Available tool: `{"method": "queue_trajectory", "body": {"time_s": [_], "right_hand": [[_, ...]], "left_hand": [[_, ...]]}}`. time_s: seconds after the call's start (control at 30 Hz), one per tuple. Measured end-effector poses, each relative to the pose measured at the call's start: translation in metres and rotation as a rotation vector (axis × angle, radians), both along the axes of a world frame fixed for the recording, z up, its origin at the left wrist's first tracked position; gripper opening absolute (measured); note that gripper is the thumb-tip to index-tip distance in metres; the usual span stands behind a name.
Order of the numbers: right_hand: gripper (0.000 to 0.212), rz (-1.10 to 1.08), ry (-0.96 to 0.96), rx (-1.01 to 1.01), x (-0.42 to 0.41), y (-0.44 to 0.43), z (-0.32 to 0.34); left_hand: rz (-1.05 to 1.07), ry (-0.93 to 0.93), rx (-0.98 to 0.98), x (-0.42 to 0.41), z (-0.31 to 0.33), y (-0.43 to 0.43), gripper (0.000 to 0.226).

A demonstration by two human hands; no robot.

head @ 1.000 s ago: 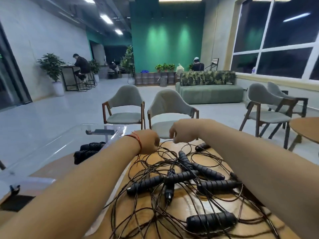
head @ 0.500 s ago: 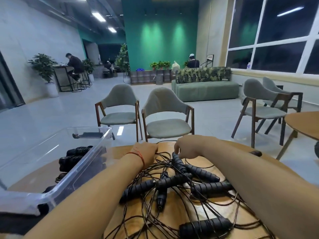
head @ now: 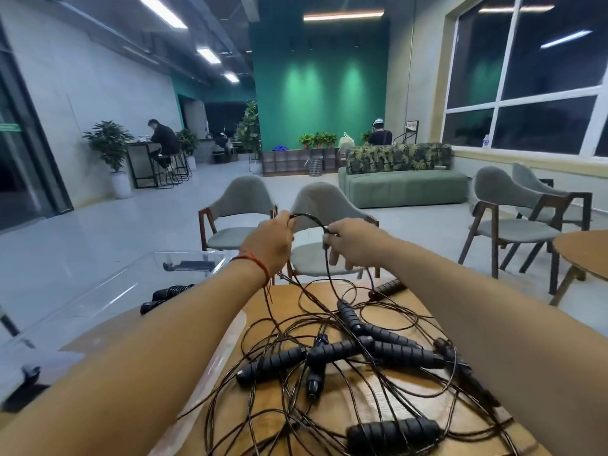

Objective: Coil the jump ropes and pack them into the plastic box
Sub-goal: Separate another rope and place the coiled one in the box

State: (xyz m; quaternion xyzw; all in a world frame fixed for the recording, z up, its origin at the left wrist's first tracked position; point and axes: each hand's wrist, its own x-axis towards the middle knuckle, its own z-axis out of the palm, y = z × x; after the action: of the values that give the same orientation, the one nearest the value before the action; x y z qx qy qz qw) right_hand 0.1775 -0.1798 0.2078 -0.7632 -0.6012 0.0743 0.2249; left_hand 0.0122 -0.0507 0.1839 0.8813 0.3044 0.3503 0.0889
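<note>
A tangle of thin dark jump ropes (head: 332,383) with several black ribbed handles lies on the round wooden table (head: 283,297). My left hand (head: 271,243) and my right hand (head: 350,240) are raised above the table's far edge. Both pinch one rope cord (head: 309,218), which arches between them and trails down into the pile. A clear plastic box (head: 108,291) stands at the left of the table, with black coiled ropes (head: 167,292) inside it. One big handle (head: 393,434) lies nearest to me.
Two grey chairs (head: 243,209) stand just beyond the table. More chairs and a second wooden table (head: 585,255) are at the right. A green sofa (head: 404,189) sits further back, and people are seated far off.
Both hands have risen from the pile, lifting a loop of rope cord into the air between them. The view has tilted up a little.
</note>
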Motion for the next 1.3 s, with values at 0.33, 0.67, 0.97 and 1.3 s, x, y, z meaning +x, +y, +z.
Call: {"method": "queue_trajectory", "body": {"time_s": [0.33,0.67,0.97,1.3], "right_hand": [[0.026,-0.020,0.125,0.257,-0.042,-0.034,0.083],[0.128,-0.351,0.078,0.281,-0.044,-0.030,0.084],[0.054,0.059,-0.021,0.233,-0.057,-0.039,0.070],[0.029,0.073,0.459,0.280,-0.064,-0.032,0.071]], "left_hand": [[-0.029,-0.271,-0.054,-0.020,0.096,-0.036,0.034],[-0.176,-0.476,-0.147,-0.028,0.155,-0.075,0.026],[-0.164,-0.449,-0.308,-0.026,0.153,-0.074,0.027],[-0.295,-0.458,-0.409,-0.027,0.131,-0.085,0.034]]}}
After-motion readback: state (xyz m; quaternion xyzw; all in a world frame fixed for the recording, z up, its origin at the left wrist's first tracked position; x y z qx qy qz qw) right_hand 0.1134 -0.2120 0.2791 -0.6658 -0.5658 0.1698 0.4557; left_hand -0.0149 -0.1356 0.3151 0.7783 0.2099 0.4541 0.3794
